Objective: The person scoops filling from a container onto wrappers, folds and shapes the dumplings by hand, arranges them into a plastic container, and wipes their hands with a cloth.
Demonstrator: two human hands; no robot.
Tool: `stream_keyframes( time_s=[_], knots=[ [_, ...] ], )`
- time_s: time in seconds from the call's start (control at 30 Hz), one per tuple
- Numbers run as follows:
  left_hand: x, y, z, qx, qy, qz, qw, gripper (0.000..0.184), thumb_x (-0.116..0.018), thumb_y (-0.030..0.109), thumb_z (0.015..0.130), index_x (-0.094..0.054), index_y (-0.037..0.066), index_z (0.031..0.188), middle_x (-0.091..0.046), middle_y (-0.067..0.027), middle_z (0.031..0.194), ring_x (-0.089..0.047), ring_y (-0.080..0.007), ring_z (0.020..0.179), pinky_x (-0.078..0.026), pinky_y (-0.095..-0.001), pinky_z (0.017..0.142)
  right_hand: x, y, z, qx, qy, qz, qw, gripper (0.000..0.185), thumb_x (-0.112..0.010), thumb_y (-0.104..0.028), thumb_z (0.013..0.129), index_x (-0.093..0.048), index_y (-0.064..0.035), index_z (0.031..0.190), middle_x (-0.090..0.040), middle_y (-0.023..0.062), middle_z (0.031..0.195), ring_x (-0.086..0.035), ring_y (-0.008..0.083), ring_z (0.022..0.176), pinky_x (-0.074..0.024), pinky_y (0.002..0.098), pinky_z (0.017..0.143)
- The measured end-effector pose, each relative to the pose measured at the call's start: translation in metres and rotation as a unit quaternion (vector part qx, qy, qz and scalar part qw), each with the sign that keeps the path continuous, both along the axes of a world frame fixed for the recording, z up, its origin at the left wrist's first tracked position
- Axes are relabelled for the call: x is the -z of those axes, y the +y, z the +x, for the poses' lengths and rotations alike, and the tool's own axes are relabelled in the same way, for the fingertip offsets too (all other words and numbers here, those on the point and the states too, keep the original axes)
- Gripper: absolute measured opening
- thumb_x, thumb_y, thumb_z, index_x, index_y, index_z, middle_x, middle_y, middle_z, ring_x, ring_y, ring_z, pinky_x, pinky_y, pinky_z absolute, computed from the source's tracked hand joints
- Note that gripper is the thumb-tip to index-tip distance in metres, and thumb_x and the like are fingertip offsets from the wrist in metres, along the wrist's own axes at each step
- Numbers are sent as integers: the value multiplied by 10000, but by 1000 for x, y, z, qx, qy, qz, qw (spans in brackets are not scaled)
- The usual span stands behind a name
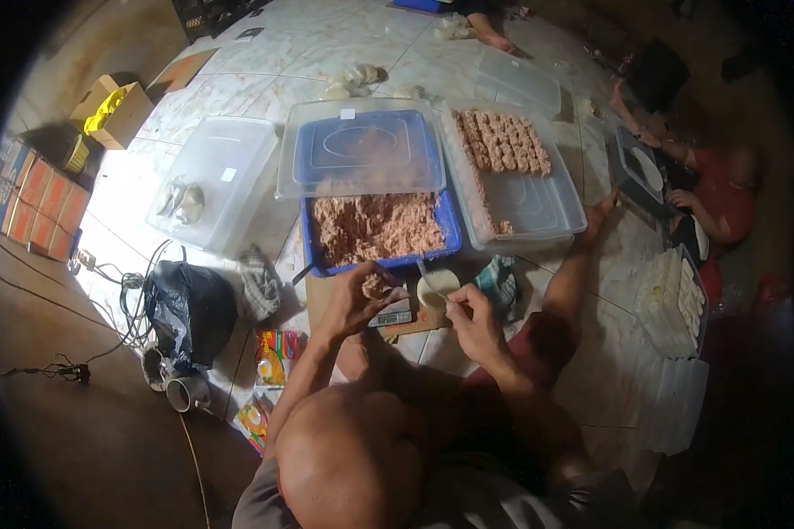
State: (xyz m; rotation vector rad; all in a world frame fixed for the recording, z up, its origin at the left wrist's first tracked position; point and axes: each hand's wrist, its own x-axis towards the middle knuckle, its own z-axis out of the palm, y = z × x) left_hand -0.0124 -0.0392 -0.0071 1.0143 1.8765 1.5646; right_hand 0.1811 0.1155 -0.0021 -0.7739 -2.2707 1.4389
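Observation:
My left hand (351, 300) is closed around a lump of pinkish minced mixture (377, 286), just in front of a blue tub (457, 231) of the same mixture (379, 225). Close by that hand is a small grey device (395, 314), apparently a digital scale, on a brown board. Between thumb and fingers, my right hand (476, 326) pinches a thin utensil (432, 280), which looks like a spoon; it slants over a round pale container (438, 287). A clear lid (357, 181) covers the far part of the blue tub.
At right, a clear box (525, 207) holds rows of shaped lumps (505, 141). Another clear box (216, 176) stands left. Cloths (498, 284), a black bag (188, 309), a mug (185, 394), noodle-like packets (276, 357) and cables surround me. Another person (723, 194) sits at right beside a tray.

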Motion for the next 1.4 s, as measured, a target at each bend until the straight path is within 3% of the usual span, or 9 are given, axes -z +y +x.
stream_keyframes(
  time_s=[0.17, 0.33, 0.43, 0.6, 0.8, 0.87, 1.0, 1.2, 1.4],
  knots=[
    [21, 17, 1, -38, 155, -24, 987, 239, -787, 116, 754, -661, 35, 940, -696, -174, 847, -683, -359, 764, -538, -399, 677, -66, -16, -5, -66, 36, 165, 983, 72, -610, -50, 929, -612, 19, 948, -640, 181, 891, -648, 354, 847, -502, 406, 740],
    [0, 15, -1, -3, 228, -79, 970, 285, -783, 192, 787, -673, 25, 990, -690, -204, 850, -686, -344, 756, -543, -381, 685, -50, -17, -21, -50, 71, 156, 984, 95, -604, -83, 955, -613, 10, 942, -643, 158, 882, -660, 307, 812, -503, 387, 713],
    [-7, 11, -2, 12, 153, -204, 967, 353, -840, 210, 794, -670, 3, 1024, -693, -166, 869, -686, -266, 801, -535, -353, 722, -35, 1, -31, 19, 35, -88, 995, 143, -599, -158, 1003, -625, -28, 951, -634, 67, 823, -577, 98, 639, -458, 296, 550],
    [2, -4, 3, 46, -121, 18, 991, 479, -947, 182, 702, -661, -10, 1035, -670, -29, 970, -592, -118, 922, -511, -309, 785, 56, 29, -24, 122, -81, -395, 907, 102, -577, -159, 1017, -596, -59, 1035, -597, 25, 794, -484, 77, 621, -436, 279, 546],
    [7, 7, -3, 102, 6, 3, 995, 268, -807, 54, 778, -685, 14, 1014, -697, -56, 920, -624, -133, 848, -517, -313, 766, -51, -13, -7, -43, 81, 184, 979, 69, -617, -72, 939, -621, -49, 1004, -626, 140, 900, -632, 298, 844, -491, 379, 713],
    [10, 17, 2, 59, 226, -7, 972, 299, -832, 89, 759, -683, 21, 1009, -704, -61, 930, -647, -153, 862, -522, -320, 775, -67, -23, -5, -60, 54, 205, 975, 74, -623, -45, 901, -629, -18, 969, -613, 181, 918, -621, 381, 867, -486, 413, 753],
    [-1, 10, -5, 109, -49, 47, 992, 381, -875, 149, 714, -662, 7, 996, -706, -133, 965, -692, -322, 907, -534, -393, 786, -84, -15, -3, -12, 72, 177, 981, 73, -607, -46, 905, -629, -5, 961, -619, 183, 933, -623, 393, 899, -489, 440, 762],
    [28, 17, -13, 98, 197, -6, 976, 420, -830, 93, 675, -664, -20, 1044, -682, -219, 1012, -650, -434, 945, -516, -451, 861, -73, -12, -3, -73, 20, 186, 980, 97, -575, -94, 934, -629, -13, 939, -625, 187, 924, -630, 389, 875, -489, 454, 747],
    [-34, 10, 3, 111, -95, -16, 989, 430, -823, 72, 653, -672, -14, 1047, -699, -217, 961, -673, -368, 907, -534, -377, 787, -84, -8, -7, -79, 7, 215, 973, 107, -560, -89, 938, -638, -16, 938, -616, 195, 918, -632, 399, 866, -499, 449, 730]
  ],
)
